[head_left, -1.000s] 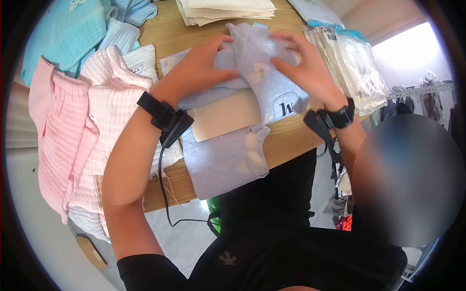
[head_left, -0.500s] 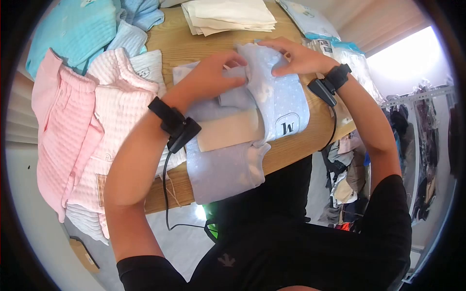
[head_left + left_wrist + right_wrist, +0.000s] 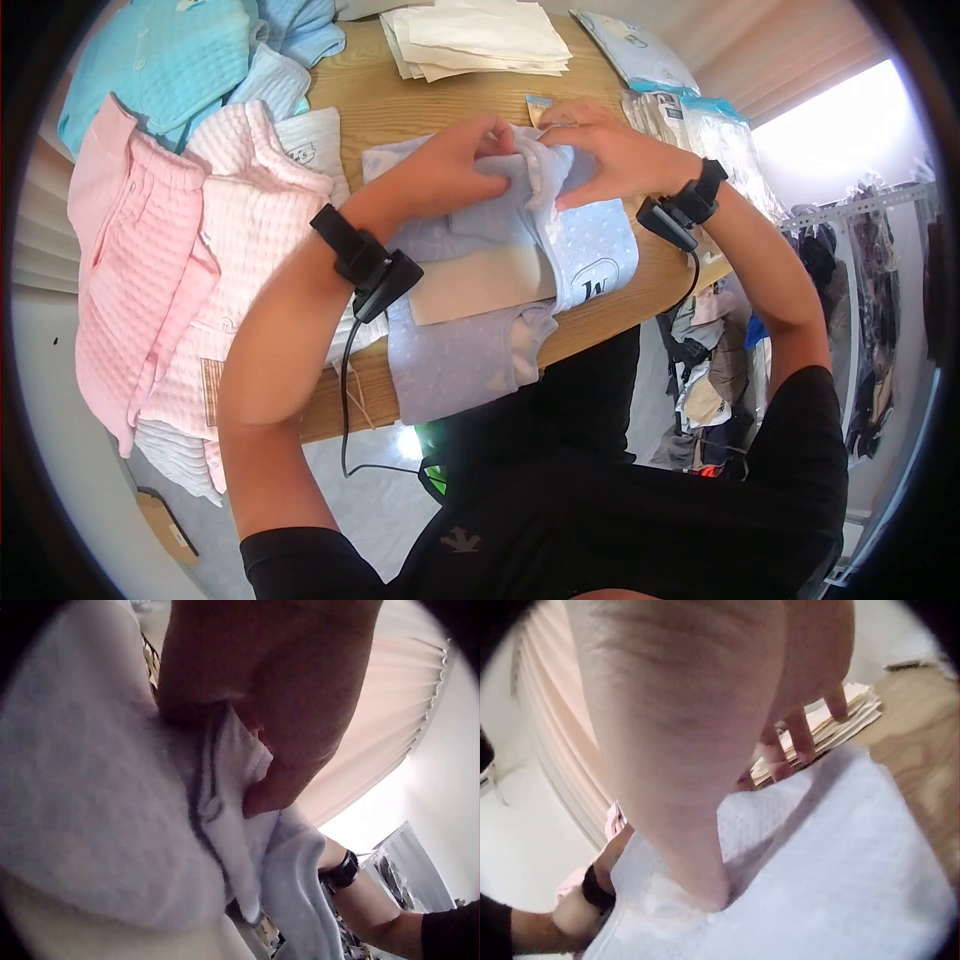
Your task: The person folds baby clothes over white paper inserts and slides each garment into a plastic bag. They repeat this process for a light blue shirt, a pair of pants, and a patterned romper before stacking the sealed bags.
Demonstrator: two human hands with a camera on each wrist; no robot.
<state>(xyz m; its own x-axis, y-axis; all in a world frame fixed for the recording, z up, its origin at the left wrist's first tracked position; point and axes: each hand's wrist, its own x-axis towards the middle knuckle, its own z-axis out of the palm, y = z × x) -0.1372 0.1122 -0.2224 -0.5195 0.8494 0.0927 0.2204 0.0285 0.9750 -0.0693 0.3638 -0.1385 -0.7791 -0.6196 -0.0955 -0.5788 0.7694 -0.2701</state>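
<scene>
A pale blue garment (image 3: 600,235) with white spots and a printed emblem lies partly folded on the table. In the head view, a beige card (image 3: 485,285) sits on its lower layers. My left hand (image 3: 450,165) pinches a raised fold near the middle; in the left wrist view the cloth edge (image 3: 236,757) comes out between thumb and fingers. My right hand (image 3: 630,155) grips the same raised part from the right. Its thumb (image 3: 705,881) presses into the cloth in the right wrist view, with the other fingers over the far side.
Pink clothes (image 3: 140,270) and a turquoise garment (image 3: 165,70) are piled on the left. Cream sheets (image 3: 480,40) are stacked at the back. Clear-bagged packs (image 3: 700,140) lie along the right side of the wooden table (image 3: 350,80). Beyond it hang clothes on a rack (image 3: 870,210).
The right hand has come left and toward the body, bringing the garment's right part up into a bunched fold. The left hand stays beside it, slightly lower in the view.
</scene>
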